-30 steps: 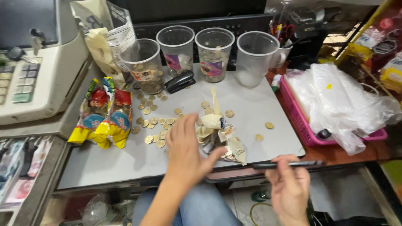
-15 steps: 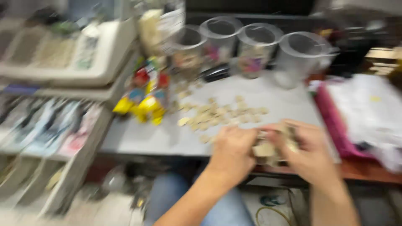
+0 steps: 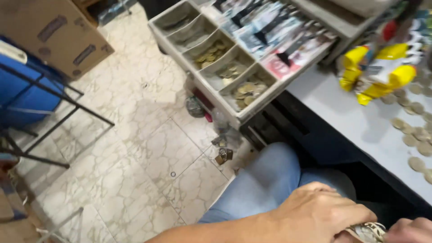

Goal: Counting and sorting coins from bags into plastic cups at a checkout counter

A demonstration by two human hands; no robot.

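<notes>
1. Left hand (image 3: 321,209) and right hand (image 3: 411,230), near right over the lap, together clasp a crumpled wrapper (image 3: 370,231), apparently paper; the right hand is mostly cut off.
2. Risk: the bundle is off the table (image 3: 346,117); a loose grip would spill it to the floor (image 3: 148,148).
3. Coins (image 3: 416,135) lie near the table edge; a sleeve could sweep them off.
4. Change: the view has swung left; cups gone, open drawer (image 3: 234,76) now shown.

Head view, looking down past a counter edge to the floor.

Left hand (image 3: 321,211) and right hand (image 3: 411,230) closed together on a crumpled patterned wrapper (image 3: 370,231) above a jeans-clad knee (image 3: 265,180); open cash drawer (image 3: 243,114) with coin compartments at upper centre; loose coins (image 3: 416,135) and yellow snack packets (image 3: 378,72) on grey countertop (image 3: 342,112); marbled tile floor (image 3: 135,148) at left.
</notes>
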